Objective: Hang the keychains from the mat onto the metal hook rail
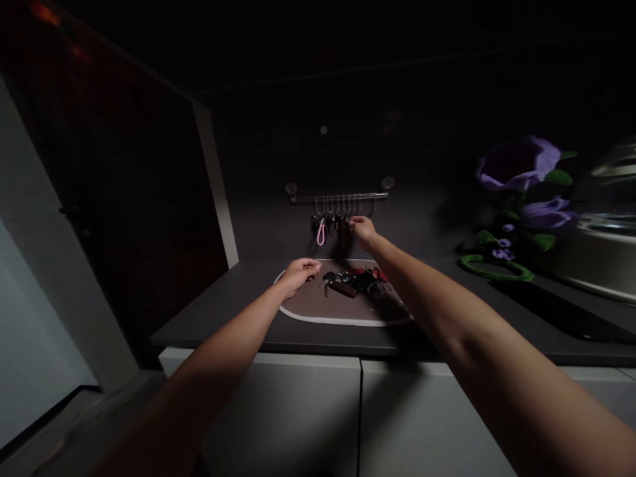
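My right hand (pixel 364 232) is raised to the hooks of a clear wall rail (pixel 339 197), its fingers pinched on a key ring at the right end of a hanging row. Several keys (pixel 332 224) hang there, one with a pink loop strap (pixel 320 233). Lower down, my left hand (pixel 299 275) is closed above the left side of a brown mat with a white rim (pixel 342 322). Whatever is between its fingertips is too dark to make out. Beside it lies a pile of keys (pixel 365 281), with a brown key case (pixel 344 289) at the front.
The mat lies on a dark countertop (pixel 213 301) above white cabinet doors (pixel 298 404). Purple flowers (pixel 519 165) with a green ring base (pixel 497 268) stand at right, near a large metallic vessel (pixel 603 245). A flat black object (pixel 561 311) lies before them.
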`<state>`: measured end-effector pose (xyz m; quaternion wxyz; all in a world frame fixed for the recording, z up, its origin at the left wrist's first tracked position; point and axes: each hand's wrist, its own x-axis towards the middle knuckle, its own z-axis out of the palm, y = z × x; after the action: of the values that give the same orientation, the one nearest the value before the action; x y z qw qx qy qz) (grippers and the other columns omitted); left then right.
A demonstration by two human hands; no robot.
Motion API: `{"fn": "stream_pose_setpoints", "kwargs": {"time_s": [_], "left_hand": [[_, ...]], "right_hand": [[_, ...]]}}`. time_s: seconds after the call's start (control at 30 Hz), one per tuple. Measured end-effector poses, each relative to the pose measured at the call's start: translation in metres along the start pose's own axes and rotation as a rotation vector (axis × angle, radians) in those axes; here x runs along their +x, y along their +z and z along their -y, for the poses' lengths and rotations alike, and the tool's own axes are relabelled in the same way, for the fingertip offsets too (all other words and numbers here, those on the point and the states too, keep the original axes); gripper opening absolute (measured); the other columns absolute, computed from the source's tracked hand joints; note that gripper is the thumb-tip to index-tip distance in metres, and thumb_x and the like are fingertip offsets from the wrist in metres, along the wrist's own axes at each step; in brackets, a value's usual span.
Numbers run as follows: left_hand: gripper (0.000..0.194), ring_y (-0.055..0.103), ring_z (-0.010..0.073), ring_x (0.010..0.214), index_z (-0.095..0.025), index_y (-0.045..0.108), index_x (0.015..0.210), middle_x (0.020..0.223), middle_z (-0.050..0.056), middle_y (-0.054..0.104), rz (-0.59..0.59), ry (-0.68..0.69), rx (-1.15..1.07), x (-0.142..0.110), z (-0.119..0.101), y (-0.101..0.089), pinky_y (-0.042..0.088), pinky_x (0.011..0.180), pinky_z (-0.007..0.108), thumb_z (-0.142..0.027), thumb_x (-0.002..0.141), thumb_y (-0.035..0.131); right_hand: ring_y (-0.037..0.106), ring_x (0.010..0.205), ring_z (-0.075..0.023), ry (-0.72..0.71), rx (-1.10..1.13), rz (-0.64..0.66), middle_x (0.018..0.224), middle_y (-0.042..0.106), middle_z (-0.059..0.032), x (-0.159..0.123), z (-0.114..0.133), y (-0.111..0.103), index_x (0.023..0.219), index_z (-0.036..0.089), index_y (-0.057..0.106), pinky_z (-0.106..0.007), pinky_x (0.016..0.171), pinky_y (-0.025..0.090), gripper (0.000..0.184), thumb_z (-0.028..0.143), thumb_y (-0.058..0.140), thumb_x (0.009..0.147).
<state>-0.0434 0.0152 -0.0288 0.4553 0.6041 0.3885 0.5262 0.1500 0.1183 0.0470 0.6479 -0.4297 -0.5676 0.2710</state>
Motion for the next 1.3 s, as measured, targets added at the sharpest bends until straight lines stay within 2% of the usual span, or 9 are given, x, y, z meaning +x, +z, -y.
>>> {"fn": "stream_pose_setpoints", "kwargs": {"time_s": [0.13,0.3,0.47,0.57,0.7,0.87,1.0,1.2,1.3], "left_hand": [[0.024,0.051,0.0076,0.062,-0.013,0.064,0.081,0.069,0.001,0.061,0.001,0.009,0.130,0.000,-0.004,0.004,0.039,0.063,0.022,-0.024,0.060,0.069],[0.016,0.047,0.0075,0.056,-0.012,0.064,0.077,0.061,-0.001,0.057,-0.053,-0.031,0.373,0.006,-0.015,0.011,0.037,0.059,0.021,-0.015,0.062,0.065],[0.006,0.045,0.0089,0.053,-0.012,0.063,0.066,0.056,-0.001,0.055,-0.127,-0.034,0.560,0.009,-0.018,0.028,0.035,0.056,0.022,-0.018,0.065,0.061],[0.014,0.045,0.0097,0.053,-0.013,0.063,0.064,0.055,0.000,0.055,-0.134,-0.038,0.620,0.008,-0.010,0.036,0.034,0.055,0.023,-0.025,0.068,0.058],[0.021,0.044,0.0100,0.052,-0.013,0.062,0.062,0.052,-0.001,0.054,-0.085,-0.013,0.658,0.008,0.000,0.036,0.033,0.056,0.023,-0.033,0.068,0.057],[0.019,0.044,0.0097,0.053,-0.013,0.062,0.063,0.054,-0.002,0.055,-0.062,-0.010,0.621,0.006,0.000,0.030,0.033,0.057,0.022,-0.032,0.066,0.059],[0.016,0.044,0.0095,0.053,-0.013,0.061,0.061,0.053,-0.002,0.054,-0.080,-0.020,0.518,0.007,-0.001,0.027,0.033,0.058,0.022,-0.028,0.067,0.059],[0.010,0.047,0.0095,0.057,-0.013,0.059,0.063,0.055,-0.002,0.053,-0.110,0.004,0.307,0.013,0.001,0.023,0.039,0.065,0.024,-0.021,0.067,0.060],[0.009,0.052,0.0091,0.060,-0.012,0.056,0.064,0.060,-0.001,0.055,-0.080,-0.028,0.102,0.012,-0.004,0.025,0.043,0.072,0.027,-0.019,0.069,0.061]], "right_hand": [[0.057,0.074,-0.0112,0.079,-0.043,-0.085,0.083,0.062,-0.0052,-0.020,0.008,-0.005,0.083,0.014,0.057,-0.027,0.075,0.045,0.020,0.011,0.057,0.064],[0.058,0.079,-0.0135,0.070,-0.100,-0.015,0.088,0.063,-0.0075,-0.056,0.022,-0.011,0.083,0.013,0.058,-0.029,0.079,0.045,0.020,0.008,0.054,0.065],[0.059,0.080,-0.0135,-0.034,-0.196,0.062,0.089,0.065,-0.0069,-0.087,0.024,-0.017,0.085,0.013,0.060,-0.029,0.080,0.045,0.018,0.010,0.051,0.069],[0.059,0.085,-0.0142,-0.122,-0.313,0.106,0.092,0.065,-0.0068,-0.102,0.018,-0.023,0.088,0.015,0.061,-0.030,0.082,0.044,0.019,0.012,0.050,0.073],[0.059,0.089,-0.0153,-0.239,-0.478,0.160,0.095,0.065,-0.0074,-0.111,0.012,-0.029,0.092,0.016,0.061,-0.030,0.083,0.044,0.021,0.014,0.048,0.076],[0.058,0.095,-0.0176,-0.359,-0.671,0.233,0.100,0.064,-0.0098,-0.109,0.011,-0.030,0.095,0.014,0.062,-0.029,0.085,0.042,0.025,0.012,0.045,0.077],[0.058,0.093,-0.0187,-0.378,-0.767,0.295,0.100,0.065,-0.0106,-0.108,0.009,-0.028,0.095,0.013,0.063,-0.028,0.083,0.042,0.026,0.010,0.044,0.076],[0.058,0.090,-0.0186,-0.415,-0.778,0.346,0.097,0.065,-0.0099,-0.110,0.008,-0.023,0.093,0.015,0.063,-0.028,0.081,0.042,0.025,0.010,0.046,0.075],[0.058,0.089,-0.0178,-0.448,-0.748,0.370,0.097,0.065,-0.0088,-0.111,0.008,-0.021,0.093,0.016,0.063,-0.028,0.081,0.042,0.025,0.010,0.047,0.074]]}}
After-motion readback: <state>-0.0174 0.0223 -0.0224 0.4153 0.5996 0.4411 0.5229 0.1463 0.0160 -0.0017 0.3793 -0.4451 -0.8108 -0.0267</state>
